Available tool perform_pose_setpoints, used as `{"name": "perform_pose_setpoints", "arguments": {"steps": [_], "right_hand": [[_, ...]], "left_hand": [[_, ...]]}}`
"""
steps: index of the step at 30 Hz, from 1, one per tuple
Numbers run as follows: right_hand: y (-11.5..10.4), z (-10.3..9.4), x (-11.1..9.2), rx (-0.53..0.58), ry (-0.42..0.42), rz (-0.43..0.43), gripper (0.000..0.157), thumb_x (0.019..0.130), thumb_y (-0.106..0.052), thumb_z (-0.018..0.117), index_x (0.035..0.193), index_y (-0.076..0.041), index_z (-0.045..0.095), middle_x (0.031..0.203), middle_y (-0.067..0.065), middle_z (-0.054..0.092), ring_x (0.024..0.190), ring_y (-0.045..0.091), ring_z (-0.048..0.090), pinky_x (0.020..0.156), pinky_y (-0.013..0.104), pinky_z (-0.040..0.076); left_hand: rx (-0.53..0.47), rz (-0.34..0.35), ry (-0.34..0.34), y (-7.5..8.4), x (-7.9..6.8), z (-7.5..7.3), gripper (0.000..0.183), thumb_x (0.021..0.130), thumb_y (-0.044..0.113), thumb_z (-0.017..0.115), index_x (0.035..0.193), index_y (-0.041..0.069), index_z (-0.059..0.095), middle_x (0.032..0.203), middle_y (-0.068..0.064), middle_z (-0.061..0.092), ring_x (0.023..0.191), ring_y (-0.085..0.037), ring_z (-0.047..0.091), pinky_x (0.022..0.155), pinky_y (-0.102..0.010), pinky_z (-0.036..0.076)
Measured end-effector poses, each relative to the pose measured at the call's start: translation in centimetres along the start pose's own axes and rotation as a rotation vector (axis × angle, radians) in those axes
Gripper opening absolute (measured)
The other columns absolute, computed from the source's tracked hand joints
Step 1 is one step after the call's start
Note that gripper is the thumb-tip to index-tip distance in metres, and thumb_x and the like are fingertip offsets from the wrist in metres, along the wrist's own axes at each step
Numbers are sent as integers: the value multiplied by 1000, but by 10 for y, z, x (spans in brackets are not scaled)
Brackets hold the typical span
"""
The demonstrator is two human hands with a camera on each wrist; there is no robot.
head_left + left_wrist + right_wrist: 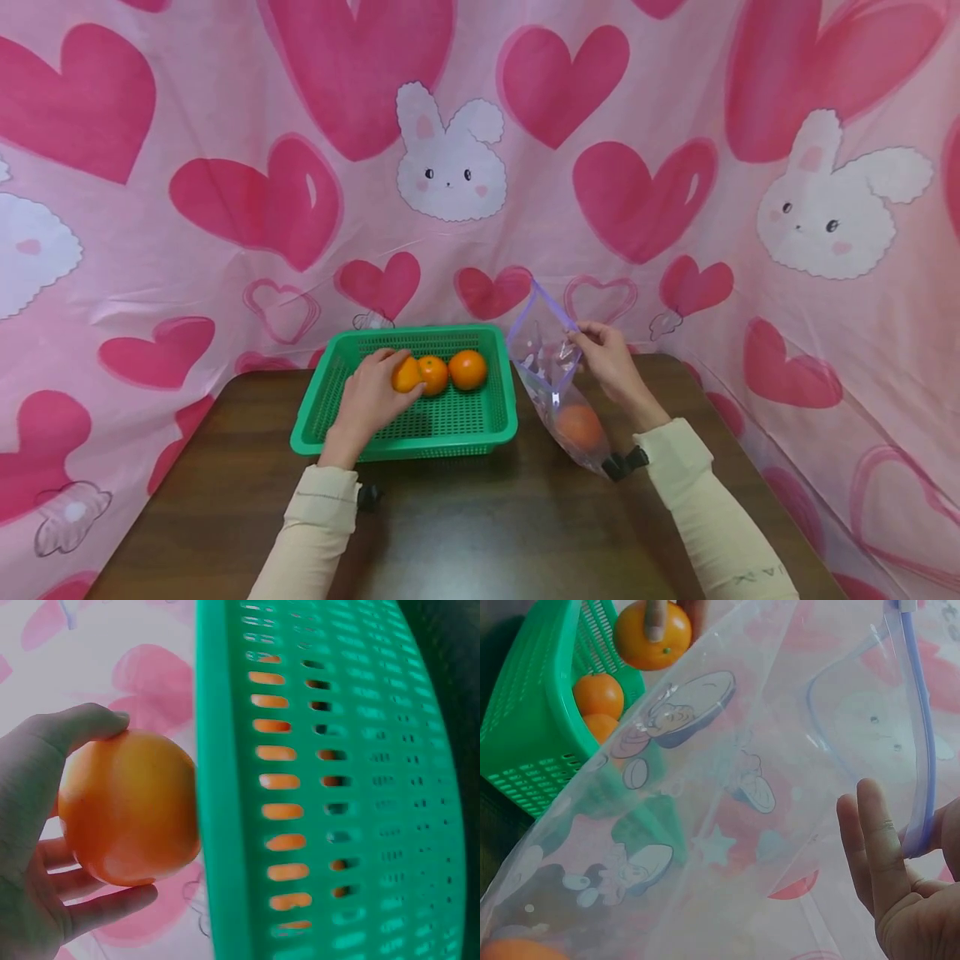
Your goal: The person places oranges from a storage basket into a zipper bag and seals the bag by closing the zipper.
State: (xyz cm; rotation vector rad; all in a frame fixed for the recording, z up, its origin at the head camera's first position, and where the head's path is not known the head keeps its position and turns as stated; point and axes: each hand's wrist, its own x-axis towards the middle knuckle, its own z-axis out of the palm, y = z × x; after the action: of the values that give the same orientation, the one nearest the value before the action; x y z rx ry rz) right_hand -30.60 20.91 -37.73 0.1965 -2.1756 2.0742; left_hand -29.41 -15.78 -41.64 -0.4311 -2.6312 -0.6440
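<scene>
My left hand (369,393) grips an orange (131,806) between thumb and fingers, raised over the green basket (427,450). Two more oranges (468,369) lie inside that basket. To its right, my right hand (611,360) pinches the purple zip edge of a clear printed plastic bag (542,354). The bag's mouth gapes, and its lower end slants toward the table. One orange (580,427) sits low in the bag, seen through the plastic. In the right wrist view the fingers (881,847) hold the rim at one corner.
A dark wooden table (450,525) carries the basket and the bag. Behind and around it hangs a pink cloth (525,208) with hearts and rabbits. Black wrist straps (626,463) show near the cuffs.
</scene>
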Motion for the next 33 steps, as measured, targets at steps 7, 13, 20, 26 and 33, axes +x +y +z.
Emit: {"name": "perform_pose_setpoints", "arguments": {"steps": [7, 13, 20, 26, 33], "right_hand": [[0, 2, -1, -23, -4, 4, 30, 104, -6, 51, 121, 18, 55, 77, -7, 65, 63, 4, 66, 52, 18, 49], [0, 2, -1, -68, -21, 0, 32, 105, -7, 50, 125, 18, 54, 81, -7, 64, 64, 1, 62, 52, 17, 46], [1, 2, -2, -79, -17, 1, 32, 105, -7, 50, 124, 18, 55, 82, -6, 65, 63, 2, 62, 51, 18, 45], [2, 3, -1, -71, -26, -11, 31, 105, -7, 51, 123, 18, 55, 81, -6, 64, 63, 3, 64, 51, 18, 46], [2, 5, 0, -40, -36, -21, 30, 105, -6, 51, 122, 19, 54, 81, -5, 65, 65, 6, 70, 52, 20, 51]], "left_hand": [[-14, 43, 5, 10, 6, -4, 56, 87, 35, 79, 135, 8, 65, 132, -17, 62, 111, -35, 60, 83, -51, 60], [-49, 98, 26, 22, 15, -9, 55, 88, 39, 78, 134, 11, 66, 132, -14, 63, 110, -31, 60, 82, -48, 60], [-98, 134, 44, 36, 21, -11, 55, 88, 37, 79, 134, 12, 65, 132, -11, 62, 108, -28, 61, 80, -45, 61], [-124, 166, 60, 46, 27, -13, 56, 87, 40, 79, 134, 13, 66, 133, -10, 62, 107, -27, 61, 80, -43, 61], [-162, 197, 65, 59, 33, -17, 57, 86, 39, 81, 134, 13, 65, 134, -9, 61, 110, -28, 61, 79, -43, 62]]}}
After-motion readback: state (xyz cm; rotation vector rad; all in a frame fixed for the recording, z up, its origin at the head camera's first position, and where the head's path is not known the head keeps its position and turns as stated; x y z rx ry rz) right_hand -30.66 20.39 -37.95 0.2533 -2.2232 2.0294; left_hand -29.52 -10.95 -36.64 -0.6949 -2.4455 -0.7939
